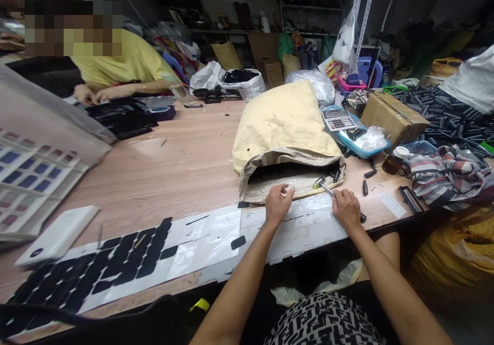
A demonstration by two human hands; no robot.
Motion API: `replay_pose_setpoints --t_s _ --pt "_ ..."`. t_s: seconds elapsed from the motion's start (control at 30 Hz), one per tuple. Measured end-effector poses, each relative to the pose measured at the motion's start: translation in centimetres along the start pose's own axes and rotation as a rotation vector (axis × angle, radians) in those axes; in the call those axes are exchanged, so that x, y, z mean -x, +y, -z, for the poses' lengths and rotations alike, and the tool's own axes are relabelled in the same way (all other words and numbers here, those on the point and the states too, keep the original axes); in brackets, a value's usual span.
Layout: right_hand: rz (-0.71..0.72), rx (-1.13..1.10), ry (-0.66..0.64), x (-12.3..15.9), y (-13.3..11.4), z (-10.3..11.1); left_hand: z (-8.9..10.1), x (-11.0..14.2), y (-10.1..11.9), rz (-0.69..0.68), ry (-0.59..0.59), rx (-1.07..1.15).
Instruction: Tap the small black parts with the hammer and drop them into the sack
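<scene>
My right hand is closed round a small hammer. Its metal shaft and yellowish head point toward the sack, and a dark handle end shows behind the palm. My left hand is at the near lip of the sack, its fingers drawn together in a pinch; what they hold, if anything, is too small to make out. Just beyond both hands lies a big cream sack, its mouth facing me, with dark pieces at the right of the opening. Beneath my hands is a whitish sheet along the table edge.
Black rounded patches lie in rows on the sheet to the left. Black handles, a brown jar, a calculator and a cardboard box are at right. A co-worker in a yellow shirt sits across the table.
</scene>
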State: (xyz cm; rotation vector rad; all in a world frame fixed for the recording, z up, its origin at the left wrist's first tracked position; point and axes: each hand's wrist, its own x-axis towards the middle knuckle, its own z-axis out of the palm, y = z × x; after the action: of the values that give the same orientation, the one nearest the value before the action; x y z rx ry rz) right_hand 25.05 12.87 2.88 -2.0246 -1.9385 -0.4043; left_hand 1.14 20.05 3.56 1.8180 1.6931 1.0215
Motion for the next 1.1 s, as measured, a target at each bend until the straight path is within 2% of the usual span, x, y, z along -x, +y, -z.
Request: replay_pose_setpoints --t_s 0.07,0.17,0.3,0.4,0.5,0.6,0.67,0.77,0.83,0.9,0.97,1.1 --pt "0.003 -0.007 0.001 0.0 0.0 0.1 -1.0 -4.2 -0.2 0.085 0.105 -0.126" --pt "-0.001 -0.014 0.003 0.0 -0.1 0.1 -2.5 -8.1 0.0 0.133 0.150 -0.298" --pt "-0.008 -0.023 0.008 0.1 -0.1 0.0 -4.0 -9.7 -0.3 0.173 0.133 -0.407" --pt "-0.015 -0.022 0.004 0.1 -0.1 -0.1 -4.0 -9.7 -0.8 0.178 0.129 -0.411" --pt "-0.020 -0.022 0.000 0.1 -0.1 0.0 -2.9 -8.9 -1.1 0.188 0.159 -0.358" --pt "-0.022 -0.030 -0.005 0.1 -0.1 0.1 -1.1 -6.2 -1.2 0.131 0.178 -0.198" --pt "-0.020 -0.034 -0.012 0.1 -0.1 0.1 0.1 -3.5 -1.2 0.027 0.104 -0.043" --pt "-0.017 -0.028 -0.031 0.1 -0.1 0.1 1.0 1.2 -1.3 -0.178 -0.102 0.126" --pt "-0.018 -0.019 -0.037 0.0 0.0 0.0 0.8 3.6 -1.4 -0.270 -0.201 0.115" --pt "-0.019 -0.013 -0.036 0.0 0.0 0.0 0.2 5.0 -1.6 -0.292 -0.229 0.027" --pt "-0.021 -0.013 -0.034 -0.1 0.0 0.1 -0.4 5.5 -1.7 -0.282 -0.216 -0.058" --pt "-0.020 -0.019 -0.031 -0.1 0.0 0.2 -1.3 4.7 -1.4 -0.288 -0.214 -0.097"
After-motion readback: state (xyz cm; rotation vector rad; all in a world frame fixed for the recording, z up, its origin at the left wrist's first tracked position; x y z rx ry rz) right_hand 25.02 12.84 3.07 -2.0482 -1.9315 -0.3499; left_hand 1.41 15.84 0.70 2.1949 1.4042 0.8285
